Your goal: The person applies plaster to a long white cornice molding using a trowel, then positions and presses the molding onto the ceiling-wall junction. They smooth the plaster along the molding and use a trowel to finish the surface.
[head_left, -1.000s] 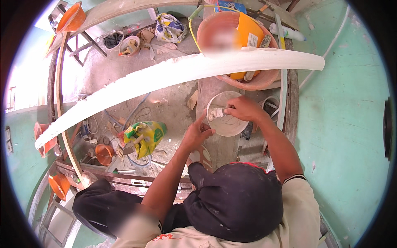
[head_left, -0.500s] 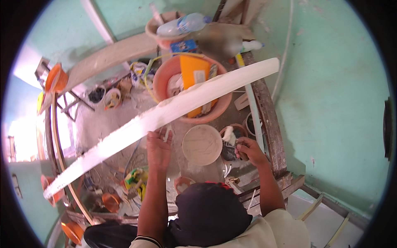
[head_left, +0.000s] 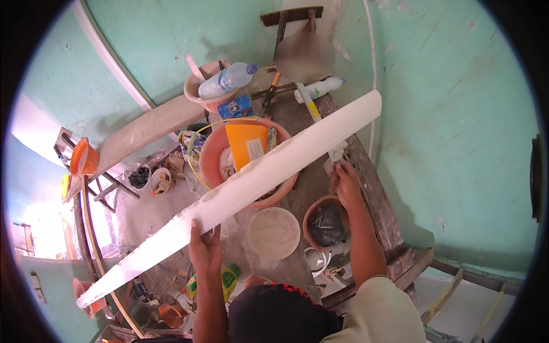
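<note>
A long white plaster moulding runs diagonally from lower left to upper right above the workbench. My left hand grips its lower edge near the middle. My right hand is further up the bench, just under the moulding's right part, closed around a small tool whose kind I cannot tell. Between my arms a round white bowl of plaster sits on the bench.
A large orange basin with a yellow board stands behind the moulding. A brown bowl holds a dark bag. A plastic bottle lies in a bucket at the back. Another long board leans left. A turquoise wall stands right.
Both hands left the white bowl, which now stands on the bench. My left hand took hold of the moulding; my right hand reached up the bench. My view swung toward the wall.
</note>
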Action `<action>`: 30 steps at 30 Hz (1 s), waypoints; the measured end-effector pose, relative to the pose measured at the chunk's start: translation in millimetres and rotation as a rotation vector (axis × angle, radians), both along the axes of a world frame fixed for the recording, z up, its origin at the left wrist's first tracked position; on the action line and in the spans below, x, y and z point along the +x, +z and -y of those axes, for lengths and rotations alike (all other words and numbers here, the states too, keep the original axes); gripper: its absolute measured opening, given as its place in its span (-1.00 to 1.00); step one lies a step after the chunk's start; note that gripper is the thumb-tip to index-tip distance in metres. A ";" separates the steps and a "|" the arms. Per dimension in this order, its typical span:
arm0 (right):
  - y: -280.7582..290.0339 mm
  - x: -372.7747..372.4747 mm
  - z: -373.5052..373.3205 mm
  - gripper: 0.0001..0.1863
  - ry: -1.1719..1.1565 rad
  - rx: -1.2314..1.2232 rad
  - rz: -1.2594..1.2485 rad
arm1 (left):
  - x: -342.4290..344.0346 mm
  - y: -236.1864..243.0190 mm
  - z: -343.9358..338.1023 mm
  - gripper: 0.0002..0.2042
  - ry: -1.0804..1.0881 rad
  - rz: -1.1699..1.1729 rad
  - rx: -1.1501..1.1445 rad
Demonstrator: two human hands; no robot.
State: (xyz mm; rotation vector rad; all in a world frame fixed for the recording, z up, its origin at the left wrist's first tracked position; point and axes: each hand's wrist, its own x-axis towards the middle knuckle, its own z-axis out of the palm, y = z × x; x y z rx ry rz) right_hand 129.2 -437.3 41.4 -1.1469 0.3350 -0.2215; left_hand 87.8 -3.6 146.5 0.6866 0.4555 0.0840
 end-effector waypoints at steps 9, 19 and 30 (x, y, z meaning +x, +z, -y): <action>67.7 114.9 -44.5 -0.69 0.333 0.147 0.433 | -20.0 46.3 1.8 -0.52 0.032 0.070 -0.043; 113.0 107.7 -56.8 -0.64 0.362 0.271 0.483 | -23.4 50.1 -2.9 -0.53 0.031 0.106 -0.034; 134.3 114.6 -29.2 -0.66 0.349 0.224 0.715 | -28.1 53.9 -1.4 -0.52 0.016 0.154 -0.029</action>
